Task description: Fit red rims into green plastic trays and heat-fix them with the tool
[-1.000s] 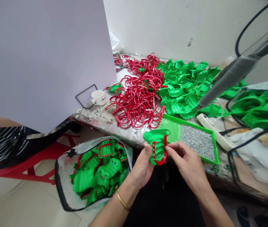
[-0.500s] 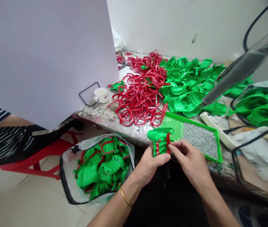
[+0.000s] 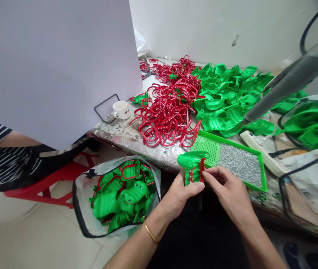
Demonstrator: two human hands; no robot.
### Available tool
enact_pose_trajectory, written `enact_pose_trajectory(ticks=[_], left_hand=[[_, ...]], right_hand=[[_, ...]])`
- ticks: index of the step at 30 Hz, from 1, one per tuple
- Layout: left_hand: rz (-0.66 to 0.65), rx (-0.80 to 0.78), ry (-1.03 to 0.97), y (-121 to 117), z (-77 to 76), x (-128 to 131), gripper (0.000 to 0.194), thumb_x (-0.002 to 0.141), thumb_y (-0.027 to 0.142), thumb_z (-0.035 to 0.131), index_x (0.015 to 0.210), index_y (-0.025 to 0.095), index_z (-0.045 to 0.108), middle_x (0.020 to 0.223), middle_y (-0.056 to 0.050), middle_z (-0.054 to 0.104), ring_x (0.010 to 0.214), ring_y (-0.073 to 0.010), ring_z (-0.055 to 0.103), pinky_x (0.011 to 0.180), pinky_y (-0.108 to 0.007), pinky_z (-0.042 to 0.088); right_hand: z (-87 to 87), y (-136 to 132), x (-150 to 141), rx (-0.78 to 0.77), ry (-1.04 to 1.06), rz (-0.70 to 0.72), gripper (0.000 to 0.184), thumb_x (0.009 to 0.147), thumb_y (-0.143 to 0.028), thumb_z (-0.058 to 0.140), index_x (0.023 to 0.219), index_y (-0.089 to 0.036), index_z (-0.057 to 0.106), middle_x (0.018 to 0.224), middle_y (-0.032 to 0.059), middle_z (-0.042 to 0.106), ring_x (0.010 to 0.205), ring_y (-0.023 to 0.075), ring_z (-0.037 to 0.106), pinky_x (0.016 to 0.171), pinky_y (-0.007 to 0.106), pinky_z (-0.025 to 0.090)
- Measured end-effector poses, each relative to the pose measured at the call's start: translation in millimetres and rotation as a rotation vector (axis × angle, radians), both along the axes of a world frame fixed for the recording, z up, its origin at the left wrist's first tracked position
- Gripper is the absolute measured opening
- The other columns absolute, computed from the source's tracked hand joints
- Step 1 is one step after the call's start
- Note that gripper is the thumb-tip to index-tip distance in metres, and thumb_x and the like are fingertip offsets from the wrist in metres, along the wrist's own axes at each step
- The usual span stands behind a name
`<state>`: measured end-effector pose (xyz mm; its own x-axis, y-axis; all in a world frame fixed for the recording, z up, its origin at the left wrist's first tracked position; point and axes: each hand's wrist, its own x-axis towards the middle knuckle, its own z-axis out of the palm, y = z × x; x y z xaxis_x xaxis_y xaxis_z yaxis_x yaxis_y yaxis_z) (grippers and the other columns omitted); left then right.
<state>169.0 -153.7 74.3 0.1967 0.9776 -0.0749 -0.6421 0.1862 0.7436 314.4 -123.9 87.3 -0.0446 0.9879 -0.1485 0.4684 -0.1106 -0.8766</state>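
Your left hand (image 3: 180,196) grips the green plastic crocodile (image 3: 189,160) while your right fingers (image 3: 212,173) pinch its red strip (image 3: 202,170). A slip could knock the tray of grey granules (image 3: 264,175) just beyond, spilling them.

1. Scuffed, paint-stained grey counter (image 3: 116,136).
2. Nine o'clock: white ceramic mug (image 3: 121,110).
3. Twelve o'clock: tangled heap of red plastic strips (image 3: 167,116).
4. Two o'clock: heap of curved green plastic pieces (image 3: 226,101).
5. Four o'clock: green tray of grey granules (image 3: 240,164).

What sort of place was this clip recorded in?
Likely a small hand-assembly workshop: heaps of moulded green plastic pieces and red perforated strips on a worn bench, and a green tray of tiny grey parts.
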Motion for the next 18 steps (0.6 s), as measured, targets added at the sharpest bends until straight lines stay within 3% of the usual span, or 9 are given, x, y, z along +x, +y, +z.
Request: enact_pose_trajectory(ticks=[10, 15, 18], left_hand=[[0.007, -0.014, 0.068, -3.0, -4.8, 1.7, 0.044, 0.078, 0.023, 0.063, 0.121, 0.018, 0.055, 0.125, -0.007, 0.058, 0.119, -0.024, 0.047, 0.106, -0.038, 0.028], [-0.114, -0.091, -0.269, -0.4, -3.1, -5.5, 0.04, 0.083, 0.027, 0.05, 0.12, 0.012, 0.057, 0.119, -0.012, 0.062, 0.116, -0.0262, 0.051, 0.099, -0.039, 0.035], [-0.207, -0.153, -0.468, -1.8, -6.4, -7.0, 0.05, 0.084, 0.036, 0.044, 0.125, 0.008, 0.053, 0.118, -0.016, 0.062, 0.11, -0.0268, 0.055, 0.092, -0.039, 0.039]], right_hand=[[-5.1, -1.1, 0.7, -0.004, 0.019, 0.017, 0.028, 0.078, -0.047, 0.06, 0.084, -0.02, 0.062, 0.079, 0.0023, 0.066, 0.072, 0.0167, 0.06, 0.068, 0.029, 0.045], [1.5, -4.5, -1.4, -0.036, 0.153, -0.003, 0.029, 0.074, -0.044, 0.066, 0.089, -0.021, 0.055, 0.08, 0.0018, 0.062, 0.069, 0.0149, 0.057, 0.063, 0.027, 0.046], [4.1, -6.6, -1.4, -0.021, 0.233, -0.039, 0.042, 0.069, -0.041, 0.07, 0.102, -0.023, 0.05, 0.098, 0.0046, 0.06, 0.081, 0.0167, 0.058, 0.068, 0.028, 0.048]])
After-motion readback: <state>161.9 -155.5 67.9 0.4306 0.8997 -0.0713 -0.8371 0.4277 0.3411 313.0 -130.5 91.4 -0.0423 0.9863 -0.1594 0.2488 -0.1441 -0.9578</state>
